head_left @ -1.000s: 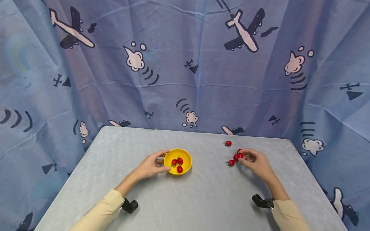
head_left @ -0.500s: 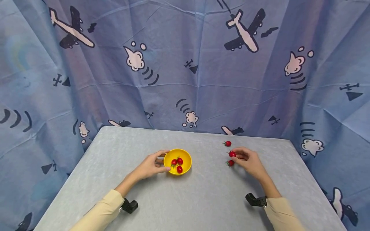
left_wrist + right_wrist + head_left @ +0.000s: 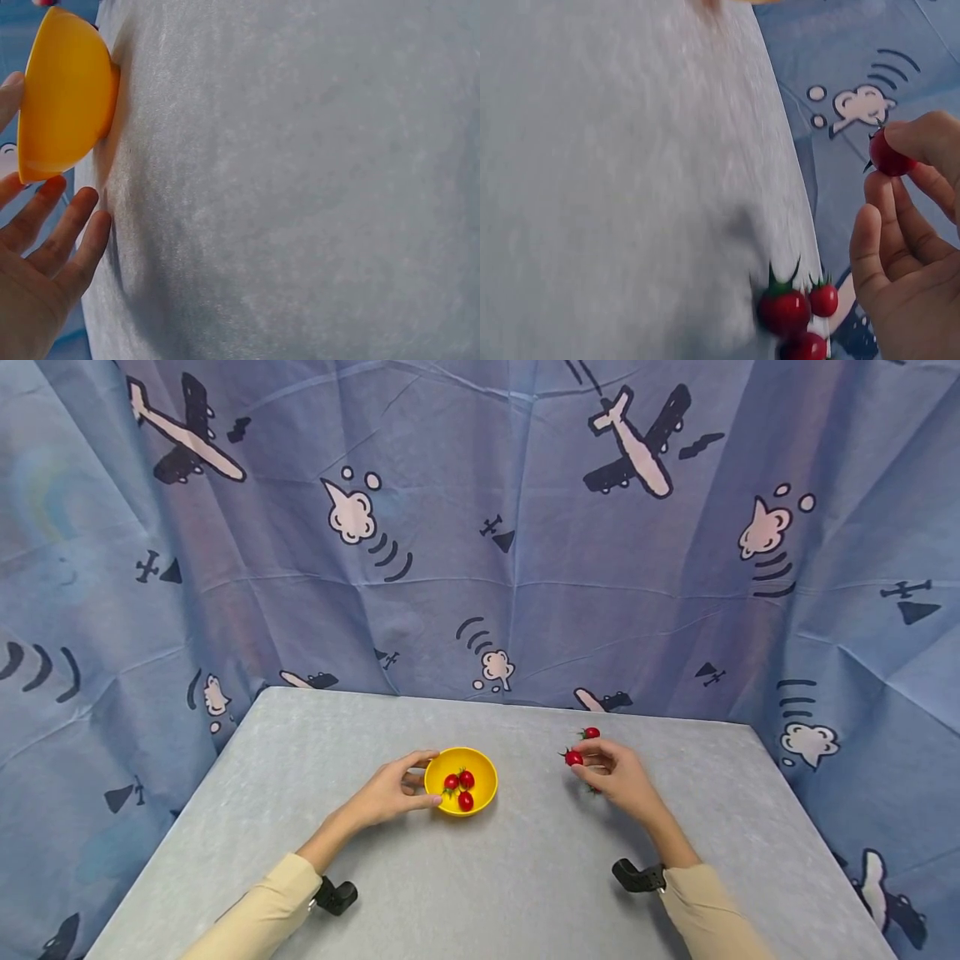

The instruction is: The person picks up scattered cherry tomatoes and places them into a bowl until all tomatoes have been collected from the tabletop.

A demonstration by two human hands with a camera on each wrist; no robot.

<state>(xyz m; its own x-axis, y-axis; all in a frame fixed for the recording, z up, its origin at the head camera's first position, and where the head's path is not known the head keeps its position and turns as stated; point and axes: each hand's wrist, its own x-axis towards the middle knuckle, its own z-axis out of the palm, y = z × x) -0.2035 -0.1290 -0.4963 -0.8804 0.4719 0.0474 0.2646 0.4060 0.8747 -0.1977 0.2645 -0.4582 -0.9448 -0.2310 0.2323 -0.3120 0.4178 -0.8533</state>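
A yellow bowl stands mid-table with three cherry tomatoes inside. My left hand holds the bowl's left side, thumb at the far rim and fingers at the near side. To the right of the bowl, my right hand pinches one red cherry tomato just above the table. Another tomato lies behind that hand. In the right wrist view, three loose tomatoes sit on the table below the hand.
The grey table is backed and flanked by a blue curtain printed with planes. The table's far edge runs close behind the loose tomatoes. Black wrist mounts show near both sleeves.
My right hand has picked one tomato out of the cluster on the right and carried it leftward. The left hand and bowl have stayed in place.
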